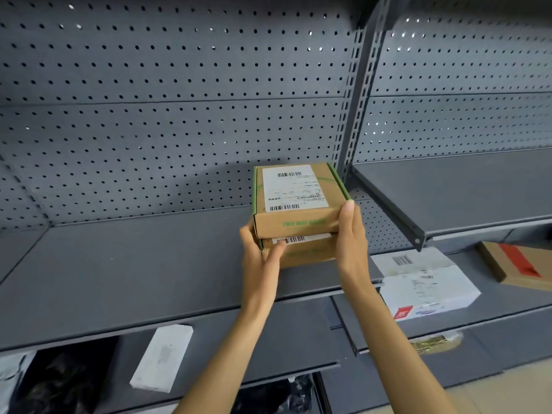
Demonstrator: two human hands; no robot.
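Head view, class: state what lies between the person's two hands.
Two stacked cardboard boxes, the upper one bearing a shipping label, held between the left hand and right hand; the head view shows this.

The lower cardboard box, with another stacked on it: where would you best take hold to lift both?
Grip the lower box by its left and right walls, one hand from each side, reaching across the seam onto the top box. Those walls are flat and parallel, and spanning both should stop the top one sliding. The left hand and right hand flank it so.
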